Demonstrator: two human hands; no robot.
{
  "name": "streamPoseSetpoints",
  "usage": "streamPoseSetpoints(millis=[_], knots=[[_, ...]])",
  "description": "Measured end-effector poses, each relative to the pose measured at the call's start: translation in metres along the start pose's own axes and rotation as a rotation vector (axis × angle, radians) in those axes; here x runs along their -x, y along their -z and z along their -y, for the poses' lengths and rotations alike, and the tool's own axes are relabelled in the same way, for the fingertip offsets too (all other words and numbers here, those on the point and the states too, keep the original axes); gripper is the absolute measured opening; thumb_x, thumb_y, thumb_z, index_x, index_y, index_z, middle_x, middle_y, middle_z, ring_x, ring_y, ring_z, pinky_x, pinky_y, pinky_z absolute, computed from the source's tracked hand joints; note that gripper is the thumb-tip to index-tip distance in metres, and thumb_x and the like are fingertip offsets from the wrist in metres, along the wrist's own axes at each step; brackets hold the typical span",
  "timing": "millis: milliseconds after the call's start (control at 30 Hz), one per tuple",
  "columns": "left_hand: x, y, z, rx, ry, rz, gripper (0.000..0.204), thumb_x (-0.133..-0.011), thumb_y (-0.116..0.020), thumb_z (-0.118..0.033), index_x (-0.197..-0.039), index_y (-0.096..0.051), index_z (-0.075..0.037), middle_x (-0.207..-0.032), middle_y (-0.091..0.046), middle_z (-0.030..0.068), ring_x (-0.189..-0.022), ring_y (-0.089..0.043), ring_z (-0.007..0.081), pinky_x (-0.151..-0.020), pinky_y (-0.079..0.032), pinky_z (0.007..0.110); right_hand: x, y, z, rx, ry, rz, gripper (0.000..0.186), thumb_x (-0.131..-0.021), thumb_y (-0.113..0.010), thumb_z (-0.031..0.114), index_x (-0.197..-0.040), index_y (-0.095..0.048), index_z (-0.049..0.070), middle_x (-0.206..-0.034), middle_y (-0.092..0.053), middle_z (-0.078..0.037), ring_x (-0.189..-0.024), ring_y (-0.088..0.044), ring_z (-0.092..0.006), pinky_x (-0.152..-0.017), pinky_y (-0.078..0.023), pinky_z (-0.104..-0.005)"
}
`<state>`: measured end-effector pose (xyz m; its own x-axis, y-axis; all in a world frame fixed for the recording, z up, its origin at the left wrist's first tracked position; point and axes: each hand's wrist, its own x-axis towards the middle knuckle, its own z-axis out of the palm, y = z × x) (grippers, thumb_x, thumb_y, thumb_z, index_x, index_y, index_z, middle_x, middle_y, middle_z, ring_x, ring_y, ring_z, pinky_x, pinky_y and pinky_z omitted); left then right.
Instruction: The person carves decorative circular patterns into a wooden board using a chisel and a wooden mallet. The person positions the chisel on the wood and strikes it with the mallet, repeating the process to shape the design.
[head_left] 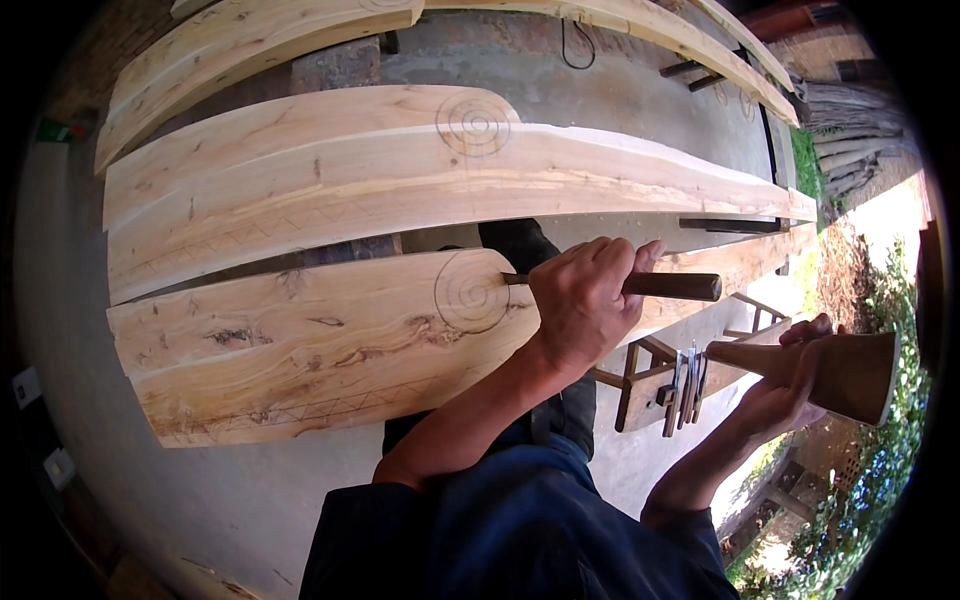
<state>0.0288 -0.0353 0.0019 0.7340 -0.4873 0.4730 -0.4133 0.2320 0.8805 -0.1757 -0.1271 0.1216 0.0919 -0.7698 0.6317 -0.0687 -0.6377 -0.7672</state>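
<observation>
A wooden-handled chisel (672, 286) lies across my left hand (590, 300), fingers closed around it. Its working end reaches the right rim of the concentric circles pencilled on the nearest wooden board (270, 350); whether it touches the wood I cannot tell. That pale, knotty board also bears a pencilled zigzag band along its near edge. Off to the right, my right hand (785, 385) is wrapped around a tapered wooden mallet (855, 378), whose wide end points right. The mallet is held apart from the chisel.
A low wooden bench (640, 400) holds several slim chisels (685, 385) between my forearms. Beyond the near board lies another long board (380, 185) with similar circles. More timbers (250, 50) span the far side. Green foliage (880, 480) edges the right.
</observation>
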Motion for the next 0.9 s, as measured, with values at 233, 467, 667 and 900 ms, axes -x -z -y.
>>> streamPoseSetpoints(millis=[233, 467, 667, 900], knots=[[0.0, -0.002, 0.002, -0.054, 0.007, -0.02, 0.033, -0.084, -0.08, 0.002, -0.069, -0.05, -0.004, -0.059, -0.051, 0.0132, -0.047, -0.048, 0.0287, -0.046, -0.038, 0.039, 0.004, -0.04, 0.003, 0.905, 0.291, 0.534, 0.066, -0.087, -0.082, 0.018, -0.147, -0.059, 0.002, -0.124, -0.073, -0.019, -0.115, -0.071, -0.032, -0.1, -0.054, -0.04], [0.002, 0.0, 0.001, -0.013, -0.02, -0.007, 0.038, -0.086, -0.082, 0.0, -0.067, -0.048, -0.004, -0.058, -0.051, 0.0126, -0.047, -0.048, 0.0283, -0.046, -0.037, 0.039, -0.016, -0.035, 0.029, -0.141, -0.032, -0.039, 0.061, -0.093, -0.077, 0.008, -0.147, -0.051, -0.004, -0.121, -0.067, -0.012, -0.102, -0.067, -0.0208, -0.099, -0.055, -0.0347], [0.001, 0.005, -0.003, -0.02, -0.009, 0.013, 0.04, -0.086, -0.082, -0.001, -0.067, -0.048, -0.005, -0.057, -0.048, 0.0126, -0.047, -0.047, 0.0286, -0.046, -0.037, 0.039, -0.003, -0.034, 0.016, 0.703, 0.204, 0.316, 0.061, -0.084, -0.08, 0.016, -0.14, -0.061, 0.0, -0.123, -0.071, -0.01, -0.114, -0.068, -0.0268, -0.106, -0.051, -0.0403], [0.005, 0.004, 0.001, -0.046, 0.015, 0.012, 0.046, -0.09, -0.082, -0.004, -0.065, -0.044, -0.005, -0.057, -0.044, 0.0131, -0.047, -0.042, 0.0297, -0.046, -0.034, 0.041, 0.014, -0.057, 0.015, 0.852, 0.274, 0.528, 0.056, -0.083, -0.082, 0.013, -0.134, -0.065, -0.001, -0.116, -0.073, -0.015, -0.107, -0.071, -0.0299, -0.098, -0.054, -0.0427]])
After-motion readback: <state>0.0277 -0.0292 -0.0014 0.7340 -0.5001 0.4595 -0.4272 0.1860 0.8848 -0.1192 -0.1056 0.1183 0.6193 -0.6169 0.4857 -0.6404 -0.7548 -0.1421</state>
